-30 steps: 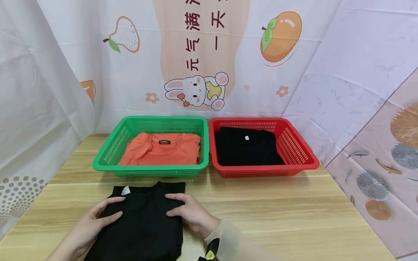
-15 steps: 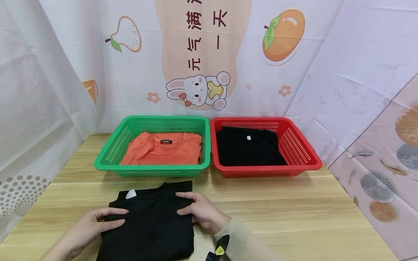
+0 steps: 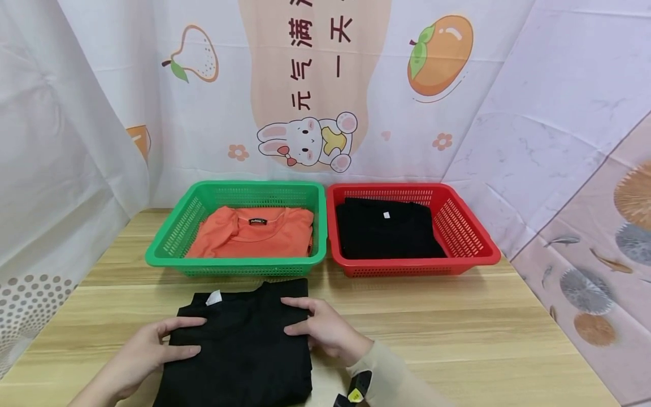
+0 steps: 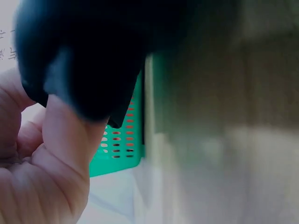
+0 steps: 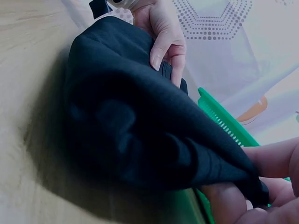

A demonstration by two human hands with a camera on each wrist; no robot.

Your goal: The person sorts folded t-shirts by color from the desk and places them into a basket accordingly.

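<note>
A folded black shirt (image 3: 239, 350) with a white tag (image 3: 214, 298) at its neck is at the front of the table, between my two hands. My left hand (image 3: 147, 350) grips its left side, and the thumb and fingers pinch the cloth in the left wrist view. On the opposite side my right hand (image 3: 325, 330) holds the shirt, with cloth between the fingers in the right wrist view. Part of each hand is hidden under the fabric. Whether the shirt's underside touches the wood, I cannot tell.
Behind the shirt stands a green basket (image 3: 236, 262) with a folded orange shirt (image 3: 259, 240) inside. A red basket (image 3: 396, 262) beside it on the right holds folded black clothing (image 3: 389, 234). Bare wooden table (image 3: 447, 328) extends to the right. A printed curtain (image 3: 203, 124) hangs behind.
Both hands have shifted to the right, bringing the black shirt along with them. The hold on each side looks the same. Both baskets stand where they were.
</note>
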